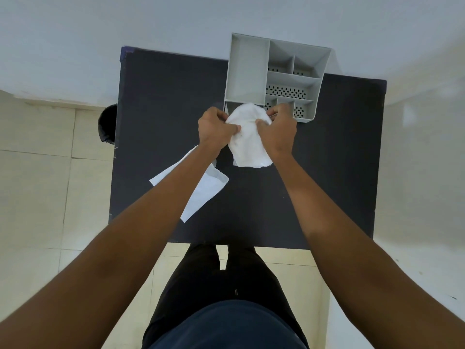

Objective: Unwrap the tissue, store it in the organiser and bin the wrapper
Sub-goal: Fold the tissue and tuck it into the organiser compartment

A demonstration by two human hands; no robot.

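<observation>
Both hands gripped the white tissue above the dark worktop, the left hand pinching its left edge and the right hand closed on its right side. It hung just in front of the grey organiser at the worktop's far edge. One flat white wrapper lay on the worktop under the left forearm, and a dark bin stood on the floor beside the worktop's left edge.

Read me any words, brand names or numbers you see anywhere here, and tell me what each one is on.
None to read: no print shows on the tissue held by both hands, the wrapper lying on the black table, or the grey organiser.
</observation>
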